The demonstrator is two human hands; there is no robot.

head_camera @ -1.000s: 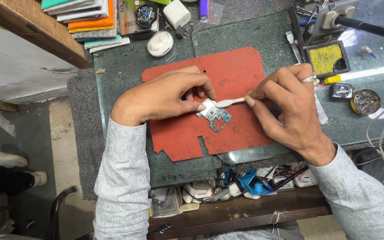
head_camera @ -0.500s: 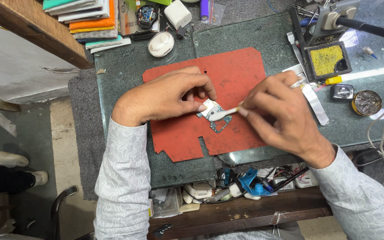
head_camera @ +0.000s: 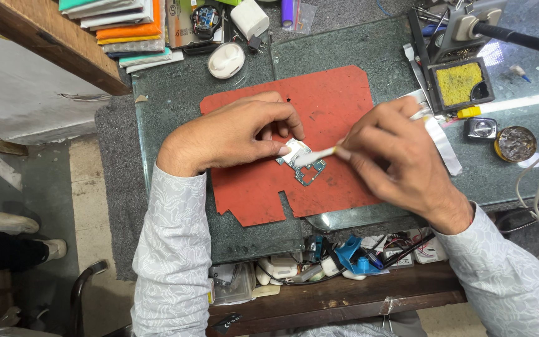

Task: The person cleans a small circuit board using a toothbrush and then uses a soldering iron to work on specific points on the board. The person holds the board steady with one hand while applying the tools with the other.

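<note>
Head view shows your left hand [head_camera: 238, 134] pinning a small circuit board [head_camera: 302, 163] onto the red mat [head_camera: 319, 100], fingers pressed at its 10 o'clock corner. Your right hand [head_camera: 394, 156], at 3 o'clock, pinches a white brush [head_camera: 316, 155] whose tip touches the board.

Hands [head_camera: 232, 134] on circuit board [head_camera: 301, 163]

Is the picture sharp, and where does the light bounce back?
Head view: sharp on the small circuit board and both hands, left hand, right hand; white glare on the glass tabletop at upper right; soft shadows under the hands on the red mat.
</note>
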